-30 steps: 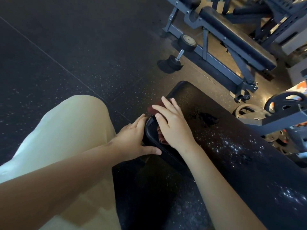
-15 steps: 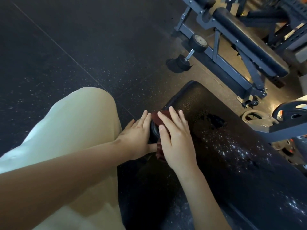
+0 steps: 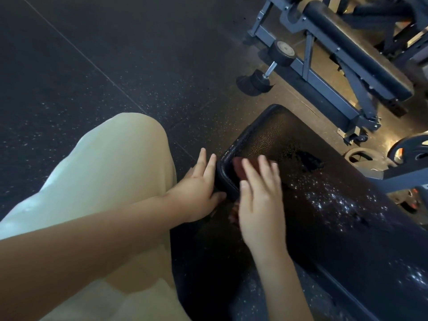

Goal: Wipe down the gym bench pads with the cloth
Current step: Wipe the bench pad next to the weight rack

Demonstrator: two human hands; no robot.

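Cloth sits under right hand on bench pad.

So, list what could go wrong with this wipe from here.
1. The cloth sits under the flat right hand near the end corner of the bench pad. A stroke toward that edge may slide it off.
2. Droplets glisten farther along the pad and could be missed and left wet.
3. The left hand rests against the pad's side, close to the cloth, and might get bumped.
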